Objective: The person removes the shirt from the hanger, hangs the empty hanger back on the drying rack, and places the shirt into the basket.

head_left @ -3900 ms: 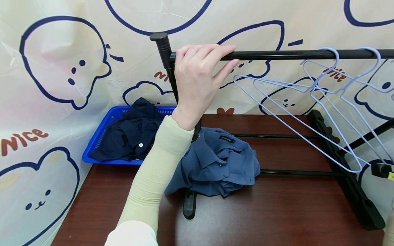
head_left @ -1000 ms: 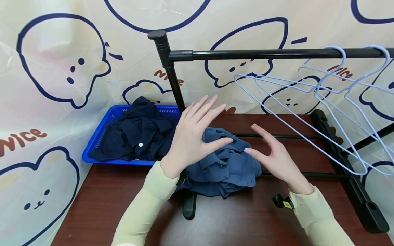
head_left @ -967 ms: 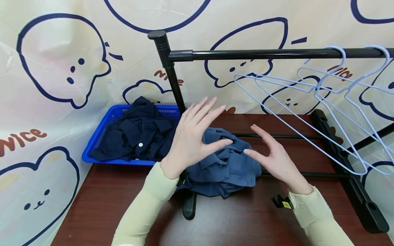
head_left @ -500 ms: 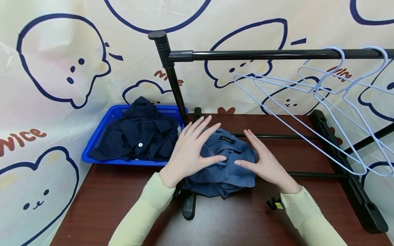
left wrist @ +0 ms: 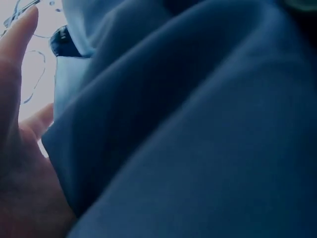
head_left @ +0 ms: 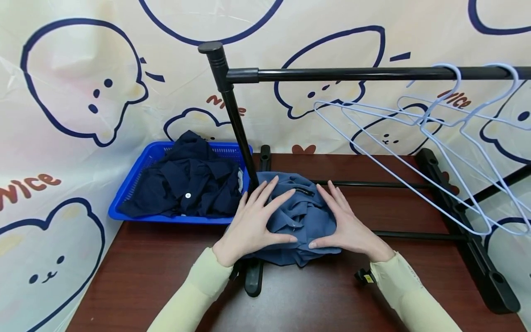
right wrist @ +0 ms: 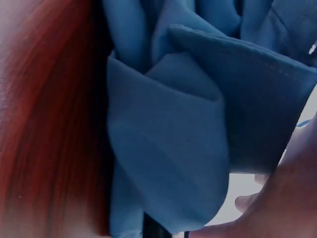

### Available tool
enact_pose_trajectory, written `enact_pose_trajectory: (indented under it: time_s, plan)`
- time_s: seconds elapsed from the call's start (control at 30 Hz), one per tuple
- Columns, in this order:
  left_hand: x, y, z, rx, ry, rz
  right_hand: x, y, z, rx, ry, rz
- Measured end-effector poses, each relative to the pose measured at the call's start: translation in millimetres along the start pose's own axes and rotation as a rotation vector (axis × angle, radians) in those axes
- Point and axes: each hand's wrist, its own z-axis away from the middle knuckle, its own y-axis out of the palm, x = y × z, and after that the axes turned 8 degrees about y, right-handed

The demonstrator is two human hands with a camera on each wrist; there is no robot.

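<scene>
A crumpled blue shirt (head_left: pixel 300 214) with a dark neck label lies on the table, partly under both hands. On its left side my left hand (head_left: pixel 253 223) touches the cloth with fingers spread and thumb pointing inward. My right hand (head_left: pixel 346 226) lies against its right side, fingers extended toward the collar. Neither hand is curled round the cloth. In the left wrist view, folds of the shirt (left wrist: pixel 198 129) fill most of the picture beside the palm. The right wrist view has a folded flap of the shirt (right wrist: pixel 168 134) next to the hand.
A blue basket (head_left: pixel 118 207) holding a navy garment (head_left: pixel 186 180) stands at the left. A black rack with a horizontal bar (head_left: pixel 332 74) spans above the brown table (head_left: pixel 311 299). Light blue hangers (head_left: pixel 431 177) hang at the right. A patterned sheet covers the wall.
My left hand has let go of the rack bar and come down to the shirt. My right hand has come in from the right. Both have lowered onto the shirt's sides.
</scene>
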Motion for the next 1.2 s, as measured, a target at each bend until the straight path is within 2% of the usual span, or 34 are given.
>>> enact_pose_trajectory:
  time_s: [0.13,0.27,0.4,0.53,0.67,0.77,0.9,1.0,1.1,1.2]
  plan:
    - [-0.1,11.7,4.4,0.039,-0.023,-0.033,-1,8,-3.9,0.02,0.0,-0.002]
    - [-1.5,24.0,7.9,0.027,-0.022,-0.057,-6,16,-9.3,0.031,0.009,0.005]
    - [-0.9,34.8,12.4,0.039,-0.043,-0.03,-12,23,-15.1,0.035,0.021,0.03]
    - [0.0,40.0,13.7,0.083,-0.101,0.022,-13,25,-21.6,0.047,0.042,0.038]
    - [0.4,39.7,12.5,0.144,-0.136,0.056,-12,24,-28.7,0.08,0.057,0.038]
    - [1.5,37.9,12.8,0.18,-0.129,0.076,-12,24,-32.5,0.082,0.05,0.058]
    - [3.8,34.8,15.3,0.17,-0.081,0.099,-13,26,-34.0,0.078,-0.012,0.055]
    - [4.6,31.3,16.3,0.142,-0.062,0.124,-14,28,-33.7,0.094,-0.065,0.008]
    - [3.9,28.1,15.0,0.131,-0.07,0.168,-14,28,-33.5,0.092,-0.076,-0.058]
    - [2.1,25.8,13.3,0.136,-0.106,0.221,-14,29,-33.8,0.071,-0.076,-0.121]
